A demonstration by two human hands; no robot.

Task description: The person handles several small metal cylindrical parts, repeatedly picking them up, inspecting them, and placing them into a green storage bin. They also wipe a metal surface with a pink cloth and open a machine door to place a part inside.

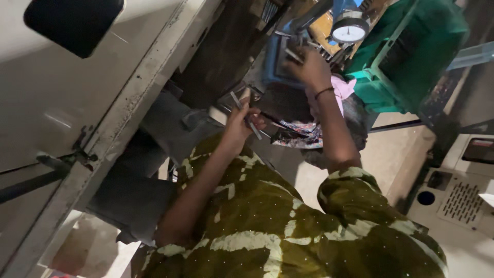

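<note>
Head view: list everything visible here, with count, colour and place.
Dial gauge: one, white face, top centre.
Blue machine part: one, under the right hand.
Green housing: one, top right.
Metal rod: one, grey, in the left hand.
Pink cloth: one, beside the right wrist.
Patterned cloth: one, multicoloured, centre.
White panel: one, left.
Wrist band: one, dark, right wrist.
Left hand: fingers around the rod.
Right hand: on the blue part.

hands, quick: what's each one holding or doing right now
Left hand: closed on a thin metal rod.
Right hand: on the blue machine part; grip cannot be told.
</note>
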